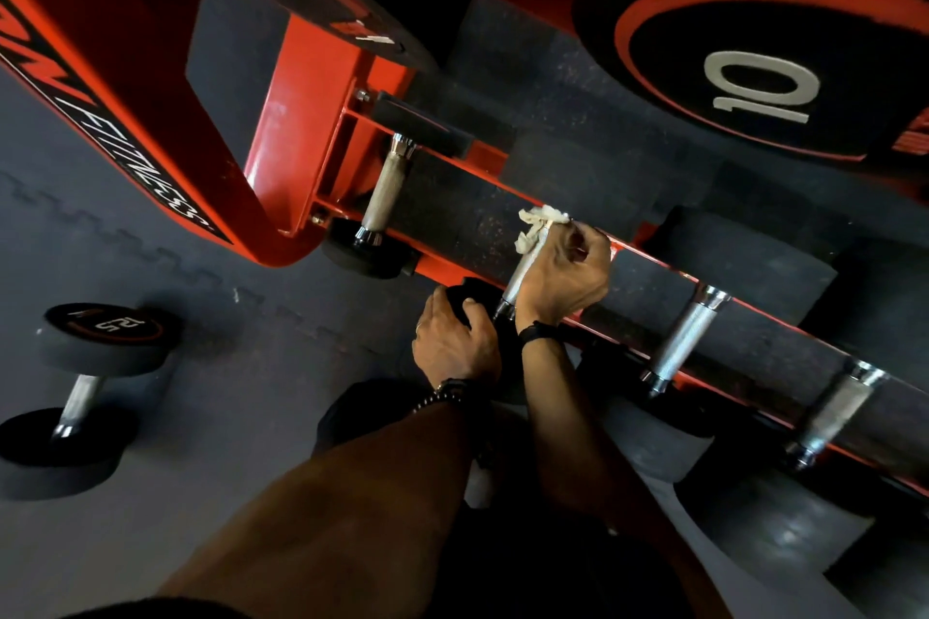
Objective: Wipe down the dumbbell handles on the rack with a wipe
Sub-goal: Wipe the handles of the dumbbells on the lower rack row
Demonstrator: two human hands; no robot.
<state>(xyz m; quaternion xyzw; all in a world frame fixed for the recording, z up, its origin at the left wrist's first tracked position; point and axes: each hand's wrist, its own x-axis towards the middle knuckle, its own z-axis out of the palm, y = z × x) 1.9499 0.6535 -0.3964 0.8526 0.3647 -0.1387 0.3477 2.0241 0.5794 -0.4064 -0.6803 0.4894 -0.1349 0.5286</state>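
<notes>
1. Right hand [563, 274] curled round the handle [520, 279], wipe [538, 224] pinched under the fingers and bunched out at the far end. Wrapping it that way likely cleans the full circumference per stroke.
2. Left hand [455, 339] grips the near head [465, 294] of the same dumbbell, probably to stop it rolling.
3. Dumbbell lies across the rack [301, 80] rails, heads overhanging, so the handle is exposed.
4. Other handles: one [384, 189] toward the rack's end post, two [686, 337] the other way along the rail.
5. Spare dumbbell [83, 397] on the floor [251, 392], off the rack.
</notes>
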